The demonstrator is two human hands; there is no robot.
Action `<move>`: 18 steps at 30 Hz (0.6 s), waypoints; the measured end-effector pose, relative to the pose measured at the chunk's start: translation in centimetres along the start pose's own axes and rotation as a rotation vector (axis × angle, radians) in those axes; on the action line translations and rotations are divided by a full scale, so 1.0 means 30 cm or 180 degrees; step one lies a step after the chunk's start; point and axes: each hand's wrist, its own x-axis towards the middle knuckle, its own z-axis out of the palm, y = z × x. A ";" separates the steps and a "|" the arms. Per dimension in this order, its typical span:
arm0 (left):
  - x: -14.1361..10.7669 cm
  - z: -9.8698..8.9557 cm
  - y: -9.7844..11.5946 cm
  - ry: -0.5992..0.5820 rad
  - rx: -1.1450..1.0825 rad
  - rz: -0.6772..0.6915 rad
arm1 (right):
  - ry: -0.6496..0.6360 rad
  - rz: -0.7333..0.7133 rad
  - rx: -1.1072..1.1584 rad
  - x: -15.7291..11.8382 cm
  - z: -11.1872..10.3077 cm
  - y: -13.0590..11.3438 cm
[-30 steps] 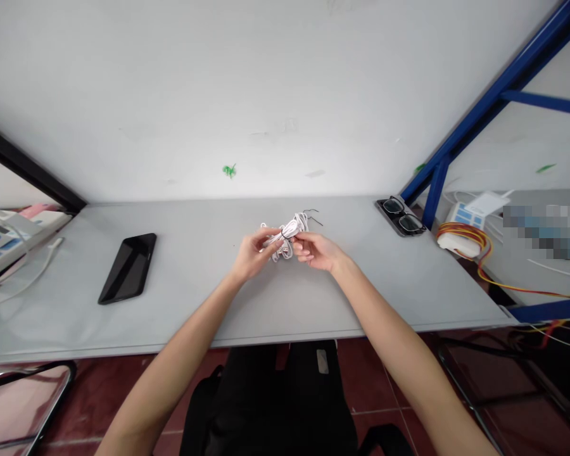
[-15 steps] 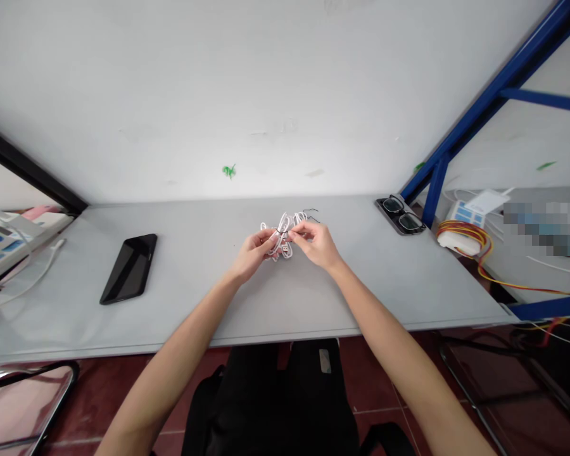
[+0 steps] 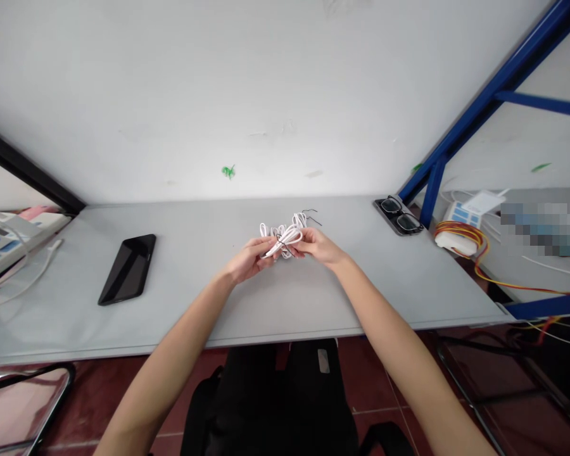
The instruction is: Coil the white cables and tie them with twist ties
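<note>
Head view: left grip (image 3: 249,261) and right grip (image 3: 320,247) both clenched on a white cable bundle (image 3: 282,239), right over the desk (image 3: 194,316). Loose loops past the grips, so a hard tug could easily snag or knot them. Thin dark wire ends (image 3: 311,216) poke out beyond the right grip. Core of the bundle hidden, impossible to make out.

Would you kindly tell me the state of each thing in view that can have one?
Left hand, closed around the cable.
Right hand, holding the cable's other side.
White cable, bundled in loops, thin dark wire around it.
Phone, lying flat, screen dark.
Glasses, lying on the desk.
</note>
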 end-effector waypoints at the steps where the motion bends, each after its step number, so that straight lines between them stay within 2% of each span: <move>1: -0.002 -0.003 0.000 -0.0043 0.0060 -0.0034 | 0.0149 -0.0122 -0.0104 0.003 0.001 0.000; 5: -0.005 -0.005 -0.005 -0.0106 0.0366 -0.0130 | 0.1046 -0.0440 -0.0277 0.011 -0.005 -0.002; 10: 0.010 -0.004 -0.019 0.0626 0.0480 0.0163 | 0.2331 -0.0498 -0.0316 0.009 -0.073 -0.001; 13: 0.023 -0.009 -0.030 0.0958 0.0692 0.0431 | 0.3030 -0.0390 -0.1074 0.000 -0.152 0.016; 15: 0.030 -0.012 -0.035 0.1196 0.0780 0.0493 | 0.3368 -0.0213 -0.1750 -0.006 -0.205 0.035; 18: 0.036 -0.010 -0.038 0.1481 0.0824 0.0477 | 0.3377 0.0228 -0.2400 -0.008 -0.258 0.072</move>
